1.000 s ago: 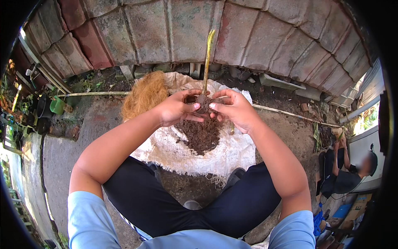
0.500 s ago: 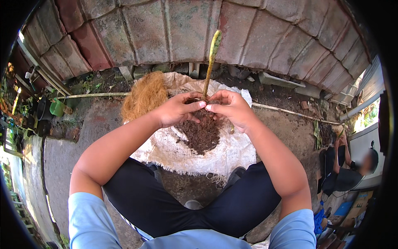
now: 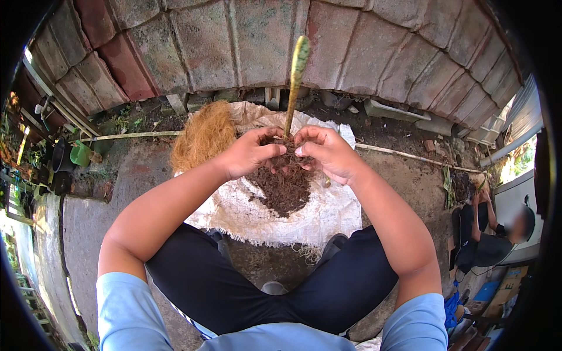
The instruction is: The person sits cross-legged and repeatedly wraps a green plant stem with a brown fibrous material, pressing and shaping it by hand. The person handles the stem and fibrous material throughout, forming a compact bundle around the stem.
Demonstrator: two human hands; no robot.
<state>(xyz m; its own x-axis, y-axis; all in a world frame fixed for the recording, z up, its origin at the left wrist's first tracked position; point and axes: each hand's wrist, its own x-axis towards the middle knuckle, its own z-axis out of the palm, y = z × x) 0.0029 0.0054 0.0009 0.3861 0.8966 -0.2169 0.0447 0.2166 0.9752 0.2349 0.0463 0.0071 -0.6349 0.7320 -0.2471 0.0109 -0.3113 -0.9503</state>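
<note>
A plant with a single long, mottled yellow-green leaf stands nearly upright between my hands. Dark soil and fibre cling around its root ball. My left hand grips the root ball from the left, its thumb and fingers bent inward. From the right, my right hand closes on the same clump, thumb near the stem base. Part of the clump is hidden behind my fingers. Below it, loose dark brown soil is heaped on a pale woven sack.
A heap of orange-brown fibre lies at the sack's left. Beyond runs a bamboo pole, then a low wall of roof tiles. Another person sits at the far right. A green container is at the left.
My thumbs have drawn slightly apart at the stem base. The leaf has tilted a little, its tip shifting up and left in view.
</note>
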